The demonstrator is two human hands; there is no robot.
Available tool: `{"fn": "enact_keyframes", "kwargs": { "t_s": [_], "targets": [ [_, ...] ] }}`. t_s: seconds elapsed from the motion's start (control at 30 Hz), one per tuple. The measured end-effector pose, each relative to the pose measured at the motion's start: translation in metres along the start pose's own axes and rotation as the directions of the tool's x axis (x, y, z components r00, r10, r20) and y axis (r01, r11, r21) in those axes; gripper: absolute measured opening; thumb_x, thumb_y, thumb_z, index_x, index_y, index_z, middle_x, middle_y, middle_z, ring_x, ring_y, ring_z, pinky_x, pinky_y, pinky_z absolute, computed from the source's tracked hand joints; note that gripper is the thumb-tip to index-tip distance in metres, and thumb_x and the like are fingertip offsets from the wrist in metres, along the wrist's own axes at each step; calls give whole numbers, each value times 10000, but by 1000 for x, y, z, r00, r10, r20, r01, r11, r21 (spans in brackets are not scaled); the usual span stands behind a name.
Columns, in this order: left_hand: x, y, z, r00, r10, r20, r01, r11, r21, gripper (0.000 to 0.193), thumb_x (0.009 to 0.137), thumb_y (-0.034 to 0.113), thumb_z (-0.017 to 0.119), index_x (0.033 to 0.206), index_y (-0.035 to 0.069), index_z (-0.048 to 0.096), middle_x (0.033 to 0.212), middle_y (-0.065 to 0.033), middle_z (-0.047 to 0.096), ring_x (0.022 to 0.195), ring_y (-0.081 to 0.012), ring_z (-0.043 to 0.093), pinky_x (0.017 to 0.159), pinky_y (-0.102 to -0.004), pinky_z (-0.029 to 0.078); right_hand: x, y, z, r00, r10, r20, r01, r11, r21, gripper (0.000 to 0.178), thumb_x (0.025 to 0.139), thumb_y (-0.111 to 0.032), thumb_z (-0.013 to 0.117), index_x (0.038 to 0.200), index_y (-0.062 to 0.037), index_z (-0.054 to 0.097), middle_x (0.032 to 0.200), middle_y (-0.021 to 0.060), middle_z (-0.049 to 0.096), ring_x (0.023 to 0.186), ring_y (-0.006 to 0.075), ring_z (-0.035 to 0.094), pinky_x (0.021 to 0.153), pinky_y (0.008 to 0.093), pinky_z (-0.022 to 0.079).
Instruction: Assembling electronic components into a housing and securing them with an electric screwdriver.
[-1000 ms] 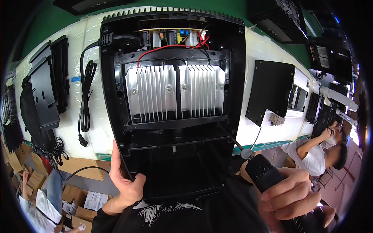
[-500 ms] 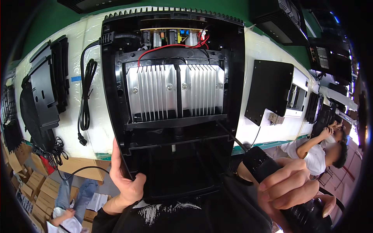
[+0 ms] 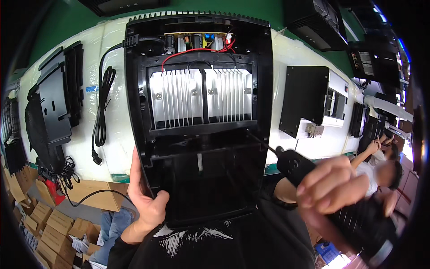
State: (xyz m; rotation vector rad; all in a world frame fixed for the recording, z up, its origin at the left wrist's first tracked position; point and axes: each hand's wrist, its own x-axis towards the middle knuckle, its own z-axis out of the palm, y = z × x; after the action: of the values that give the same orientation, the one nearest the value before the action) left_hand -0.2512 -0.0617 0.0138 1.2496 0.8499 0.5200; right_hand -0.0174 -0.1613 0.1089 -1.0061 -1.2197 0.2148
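Observation:
A black housing [image 3: 201, 175] lies open before me, its near end against my body. Two silver finned heat sinks [image 3: 179, 98] sit side by side in it, with a circuit board [image 3: 201, 41] and red wires [image 3: 188, 54] beyond them. My left hand [image 3: 150, 206] grips the housing's near left edge, thumb on top. In my right hand [image 3: 333, 188], blurred by motion, is a black electric screwdriver [image 3: 293, 165]. Its long thin shaft reaches into the housing near the right heat sink's lower right corner. Whether the tip touches a screw cannot be made out.
A coiled black power cord [image 3: 103, 107] and stacked black panels [image 3: 53, 98] lie left on the white-covered table [image 3: 118, 163]. Right of the housing is a black plate [image 3: 304, 96]. Another person [image 3: 380, 168] sits at the right; cardboard boxes [image 3: 56, 224] stand lower left.
The housing appears slightly smaller, and the screwdriver's shaft has shifted a little up and left in view. My right hand is now blurred. My left hand keeps its hold.

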Motion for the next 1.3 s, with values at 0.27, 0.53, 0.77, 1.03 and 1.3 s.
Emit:
{"fn": "enact_keyframes", "kwargs": {
  "t_s": [0.27, 0.53, 0.77, 1.03, 1.3],
  "targets": [
    [3, -2, 4, 998, 65, 23, -64, 998, -14, 898, 511, -103, 371, 1394, -104, 205, 1413, -177, 323, 1323, -227, 307, 1078, -285, 190, -6, -68, -27, 949, -296, -111, 293, 955, -43, 709, 818, -526, 592, 1136, 90, 441, 709, 37, 483, 443, 102, 453, 454, 209, 434],
    [1, -1, 2, 997, 77, -7, -78, 995, -57, 896, 512, -79, 380, 1393, -97, 218, 1409, -173, 330, 1308, -225, 326, 1080, -296, 190, -56, -144, -105, 820, -496, -285, 253, 761, -597, 736, 757, -723, 483, 793, 12, 490, 739, 92, 467, 587, 200, 443, 532, 321, 366],
    [2, -2, 2, 996, 93, -8, -93, 996, -11, 883, 526, -76, 389, 1395, -84, 231, 1401, -163, 342, 1297, -219, 334, 1077, -297, 198, -90, -119, -130, 812, -399, -425, 138, 840, -526, 850, 772, -779, 339, 885, 41, 534, 757, 127, 521, 567, 244, 483, 550, 375, 408],
    [1, -3, 4, 996, 80, -29, -80, 997, -21, 882, 523, -78, 388, 1394, -72, 249, 1396, -161, 351, 1295, -220, 340, 1079, -294, 195, -61, -99, -154, 844, -143, -516, -79, 920, -383, 845, 748, -817, 288, 783, -11, 539, 653, 84, 499, 547, 191, 487, 556, 326, 392],
    [1, -1, 3, 997, 78, -14, -79, 993, -85, 891, 511, -87, 376, 1393, -71, 252, 1404, -160, 341, 1306, -226, 331, 1080, -288, 193, 31, -36, -136, 784, 56, -619, -401, 806, -435, 538, 902, -545, 395, 1070, -38, 458, 660, 102, 503, 502, 196, 464, 501, 310, 397]
  ]
}}
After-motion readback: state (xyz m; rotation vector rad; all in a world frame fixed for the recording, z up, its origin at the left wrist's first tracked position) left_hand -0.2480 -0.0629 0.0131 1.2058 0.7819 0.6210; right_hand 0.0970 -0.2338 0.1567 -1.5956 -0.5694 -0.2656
